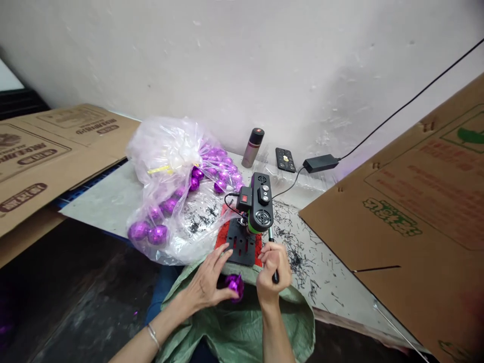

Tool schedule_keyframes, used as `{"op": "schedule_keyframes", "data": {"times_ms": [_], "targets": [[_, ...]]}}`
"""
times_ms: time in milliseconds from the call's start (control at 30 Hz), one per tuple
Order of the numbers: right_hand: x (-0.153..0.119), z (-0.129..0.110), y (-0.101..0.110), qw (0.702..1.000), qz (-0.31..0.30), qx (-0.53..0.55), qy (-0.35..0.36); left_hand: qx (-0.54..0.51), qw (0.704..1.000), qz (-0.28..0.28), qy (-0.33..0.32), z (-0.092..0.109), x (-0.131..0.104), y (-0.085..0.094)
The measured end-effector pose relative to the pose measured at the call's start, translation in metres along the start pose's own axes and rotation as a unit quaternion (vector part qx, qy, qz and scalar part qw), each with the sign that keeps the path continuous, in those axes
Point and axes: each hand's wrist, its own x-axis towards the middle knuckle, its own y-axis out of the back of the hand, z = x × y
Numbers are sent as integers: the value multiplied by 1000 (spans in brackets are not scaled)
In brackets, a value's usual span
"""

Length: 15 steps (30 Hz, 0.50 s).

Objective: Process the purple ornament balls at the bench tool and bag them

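Observation:
My right hand (274, 269) is wrapped around the black-gripped lever handle (276, 277) of a small black bench drill press (261, 204). My left hand (207, 280) has its fingers stretched apart near the front of the machine's slotted base plate (241, 247). A shiny purple ball (235, 287) is at my left thumb, which overlaps it; the fingers are not closed around it. Below the ball the mouth of a green woven sack (242, 330) gapes at the table's front edge. Red material (223, 233) lies under the base plate.
A clear plastic bag (162, 146) of purple balls (223, 166) sits left of the machine. Behind stand a bottle (252, 147), a phone (285, 160) and a power adapter (320, 163). Black shavings (295, 257) litter the table. Cardboard (408, 201) flanks the right, another cardboard box (56, 156) the left.

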Motion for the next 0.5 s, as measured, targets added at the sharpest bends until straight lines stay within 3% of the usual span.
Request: {"op": "schedule_keyframes", "data": {"times_ms": [67, 167, 233, 300, 400, 500], "targets": [[-2, 2, -1, 1000, 7, 2, 0, 6, 998, 51, 32, -20, 39, 14], [-1, 2, -3, 1000, 12, 1, 14, 20, 978, 138, 158, -64, 122, 30], [1, 2, -3, 1000, 10, -2, 26, -5, 959, 134, 248, -90, 174, 34], [1, 3, -3, 1000, 10, -4, 29, -58, 937, 122, 321, -107, 210, 33], [-1, 5, -3, 1000, 13, -4, 27, -111, 915, 110, 372, -115, 233, 27], [-2, 6, -3, 1000, 11, -9, 27, -152, 894, 114, 407, -112, 234, 26]]}}
